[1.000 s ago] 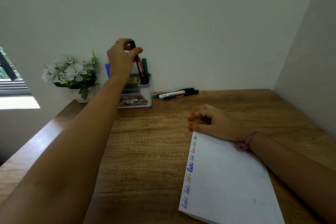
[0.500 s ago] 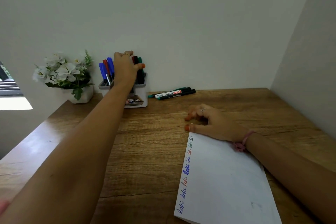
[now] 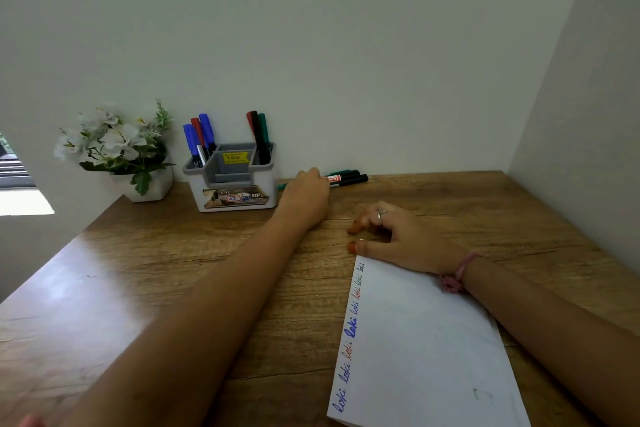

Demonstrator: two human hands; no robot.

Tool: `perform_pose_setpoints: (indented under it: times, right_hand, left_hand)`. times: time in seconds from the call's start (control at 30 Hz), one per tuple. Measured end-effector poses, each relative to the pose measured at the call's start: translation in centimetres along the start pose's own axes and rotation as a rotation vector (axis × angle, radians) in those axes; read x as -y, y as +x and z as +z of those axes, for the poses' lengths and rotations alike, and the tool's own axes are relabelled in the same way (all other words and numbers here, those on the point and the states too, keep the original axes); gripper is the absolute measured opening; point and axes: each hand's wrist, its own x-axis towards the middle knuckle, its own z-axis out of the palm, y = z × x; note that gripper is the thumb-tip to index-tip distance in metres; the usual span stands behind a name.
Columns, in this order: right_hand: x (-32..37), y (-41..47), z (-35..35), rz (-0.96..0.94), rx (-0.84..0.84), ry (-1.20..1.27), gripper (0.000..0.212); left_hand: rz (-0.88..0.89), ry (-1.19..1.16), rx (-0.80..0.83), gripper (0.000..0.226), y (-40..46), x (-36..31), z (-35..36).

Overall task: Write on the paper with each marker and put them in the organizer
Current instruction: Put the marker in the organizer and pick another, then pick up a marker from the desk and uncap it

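1. Flowers (image 3: 114, 146) in a white pot, far left by the wall.
2. Organizer (image 3: 231, 180) beside it: blue and red markers (image 3: 198, 139) upright in its left slot, red, black and green ones (image 3: 259, 135) in its right slot.
3. Left hand (image 3: 306, 194) reaches over the loose markers (image 3: 348, 178) lying by the wall; fingers hidden behind the hand, grip cannot be told.
4. Right hand (image 3: 398, 236) rests on the table (image 3: 173, 270) at the paper's top corner, fingers loosely curled, holding nothing.
5. Paper (image 3: 426, 350) near right, "loki" repeated in blue and red along its left edge.
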Motion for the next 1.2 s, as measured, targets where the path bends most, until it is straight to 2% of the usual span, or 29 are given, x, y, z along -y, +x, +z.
perform_pose_setpoints:
  times: [0.17, 0.27, 0.33, 0.43, 0.5, 0.63, 0.7, 0.77, 0.8, 0.87, 0.93, 1.03, 1.07, 1.2]
  right_hand:
    - [0.0, 0.0, 0.0, 0.007, -0.006, 0.025, 0.018]
    - [0.2, 0.0, 0.1, 0.027, -0.041, 0.013, 0.021]
    - [0.4, 0.2, -0.1, 0.032, -0.128, 0.008, 0.026]
    - [1.3, 0.6, -1.2, 0.034, -0.301, -0.021, 0.032]
    - [1.6, 0.9, -2.1, 0.053, -0.345, -0.062, 0.035]
    - [2.8, 0.4, -3.0, 0.064, -0.28, -0.015, 0.011]
    - [3.7, 0.3, -3.3, 0.089, -0.225, 0.173, 0.016]
    - [4.3, 0.3, -3.9, 0.131, -0.195, 0.445, 0.021]
    - [4.3, 0.2, -4.3, 0.155, -0.178, 0.57, 0.027]
    - [4.1, 0.2, -4.6, 0.197, -0.109, 0.769, 0.036]
    - [3.6, 0.5, -4.4, 0.236, -0.08, 0.809, 0.03]
    - [2.8, 0.6, -3.8, 0.299, -0.03, 0.878, 0.022]
    - [2.6, 0.5, -3.7, 0.306, 0.005, 0.907, 0.024]
    - [2.4, -0.1, -3.5, 0.332, 0.155, 1.009, 0.028]
  left_hand:
    - [-0.027, 0.045, 0.041, 0.034, -0.2, -0.1, -0.4]
    - [-0.024, -0.1, 0.102, 0.032, -0.5, -0.7, -1.2]
    - [0.006, -0.172, 0.113, 0.032, -0.6, -1.2, -2.5]
    - [0.112, -0.245, 0.011, 0.032, -0.9, -1.8, -5.2]
    - [0.197, -0.374, -0.071, 0.029, -1.7, -2.2, -7.4]
    - [0.42, -0.555, -0.124, 0.026, -4.0, -3.8, -11.0]
    - [0.477, -0.657, -0.106, 0.041, -5.0, -4.4, -11.9]
    - [0.433, -0.714, -0.066, 0.056, -5.3, -4.2, -11.3]
    - [0.386, -0.704, -0.027, 0.056, -5.5, -3.9, -10.7]
    - [0.333, -0.638, 0.089, 0.039, -5.7, -3.6, -9.1]
    - [0.323, -0.643, 0.162, 0.014, -6.2, -4.3, -7.7]
    - [0.337, -0.661, 0.085, 0.021, -6.4, -5.6, -6.5]
    - [0.331, -0.651, 0.089, 0.02, -6.3, -5.6, -6.0]
    - [0.29, -0.527, 0.067, 0.04, -6.2, -4.4, -4.1]
